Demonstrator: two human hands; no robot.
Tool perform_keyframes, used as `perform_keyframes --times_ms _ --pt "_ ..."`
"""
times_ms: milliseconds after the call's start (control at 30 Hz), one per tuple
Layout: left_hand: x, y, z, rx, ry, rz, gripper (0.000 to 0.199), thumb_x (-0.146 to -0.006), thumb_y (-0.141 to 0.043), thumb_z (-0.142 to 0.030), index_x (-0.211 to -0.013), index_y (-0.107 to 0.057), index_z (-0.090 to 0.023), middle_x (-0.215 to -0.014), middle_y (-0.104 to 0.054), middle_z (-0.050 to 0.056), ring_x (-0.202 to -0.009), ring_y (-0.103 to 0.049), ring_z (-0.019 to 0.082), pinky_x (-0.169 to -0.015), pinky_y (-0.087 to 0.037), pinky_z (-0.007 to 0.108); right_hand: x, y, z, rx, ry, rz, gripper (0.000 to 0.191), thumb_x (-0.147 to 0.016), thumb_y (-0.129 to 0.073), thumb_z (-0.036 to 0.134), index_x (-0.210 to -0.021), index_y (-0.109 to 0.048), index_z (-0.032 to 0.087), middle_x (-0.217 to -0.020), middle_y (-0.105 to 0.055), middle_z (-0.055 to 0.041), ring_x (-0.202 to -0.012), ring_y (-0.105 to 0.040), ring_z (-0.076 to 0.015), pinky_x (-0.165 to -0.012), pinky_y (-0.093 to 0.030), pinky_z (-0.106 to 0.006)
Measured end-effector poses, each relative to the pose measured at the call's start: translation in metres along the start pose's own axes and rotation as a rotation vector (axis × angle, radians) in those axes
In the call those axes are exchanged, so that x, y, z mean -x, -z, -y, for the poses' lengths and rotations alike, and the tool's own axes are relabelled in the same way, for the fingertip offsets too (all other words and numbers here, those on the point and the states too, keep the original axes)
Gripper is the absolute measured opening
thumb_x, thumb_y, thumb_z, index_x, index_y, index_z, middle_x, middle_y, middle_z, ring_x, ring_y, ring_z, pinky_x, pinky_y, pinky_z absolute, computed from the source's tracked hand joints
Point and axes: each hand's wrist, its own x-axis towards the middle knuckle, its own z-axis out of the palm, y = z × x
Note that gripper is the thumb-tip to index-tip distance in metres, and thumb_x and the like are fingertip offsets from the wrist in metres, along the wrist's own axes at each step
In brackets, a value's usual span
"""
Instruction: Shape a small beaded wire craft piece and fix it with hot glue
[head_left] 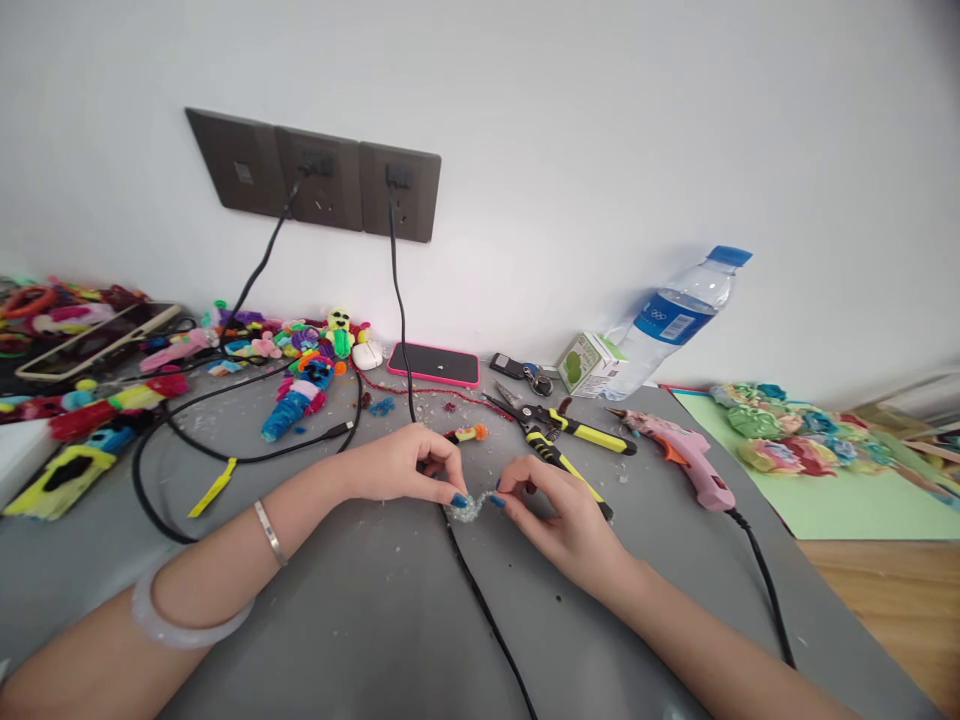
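A pale, glittery pipe cleaner (466, 511), partly curled, is stretched between my fingertips just above the grey table (337, 620). My left hand (405, 465) pinches its curled end between thumb and fingers. Thumb and forefinger of my right hand (566, 510) grip the thin end. Behind my hands lies a small orange and dark piece (472, 433). Yellow-and-black pliers (570, 470) rest beyond my right hand, one handle passing close behind it. A black cable (480, 600) runs across the table below my left hand.
To the right lies a pink glue gun (690, 460); a water bottle (667, 325) leans against the wall behind it. A pink-edged phone (433, 364) and a small box (589, 362) line the back. Colourful fuzzy figures (300, 390) and looped cables crowd the left.
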Motion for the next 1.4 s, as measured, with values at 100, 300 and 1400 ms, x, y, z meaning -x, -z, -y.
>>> perform_keyframes --times_ms 100,300,1400 --pt "-0.0011 0.0005 0.0013 0.025 0.018 -0.029 0.023 -0.079 -0.074 -0.035 -0.080 -0.071 -0.012 -0.079 -0.072 0.006 -0.068 -0.058 0.013 -0.061 -0.040 0.024 -0.0007 0.0008 -0.0006 -0.011 -0.005 -0.011 0.007 -0.093 -0.051 0.017 -0.088 -0.052 0.022 -0.073 -0.060 -0.0013 -0.061 -0.055 -0.0131 -0.056 -0.045 -0.023" --pt "-0.0035 -0.0011 0.0014 0.200 0.066 -0.118 0.023 -0.078 -0.074 -0.035 -0.081 -0.068 -0.013 -0.073 -0.067 0.002 -0.065 -0.055 0.011 -0.061 -0.040 0.023 -0.0024 0.0009 -0.0018 -0.056 -0.045 -0.022 0.012 -0.091 -0.054 0.016 -0.101 -0.054 0.022 -0.088 -0.062 -0.0041 -0.066 -0.056 -0.0132 -0.060 -0.047 -0.024" --pt "-0.0031 -0.0039 0.0008 0.048 0.056 -0.094 0.023 -0.080 -0.070 -0.035 -0.084 -0.068 -0.012 -0.068 -0.058 0.000 -0.061 -0.043 0.010 -0.056 -0.032 0.022 -0.0019 -0.0005 -0.0065 -0.101 0.025 0.034 0.009 -0.093 -0.056 0.015 -0.098 -0.061 0.021 -0.082 -0.060 -0.0028 -0.065 -0.051 -0.0121 -0.057 -0.041 -0.023"
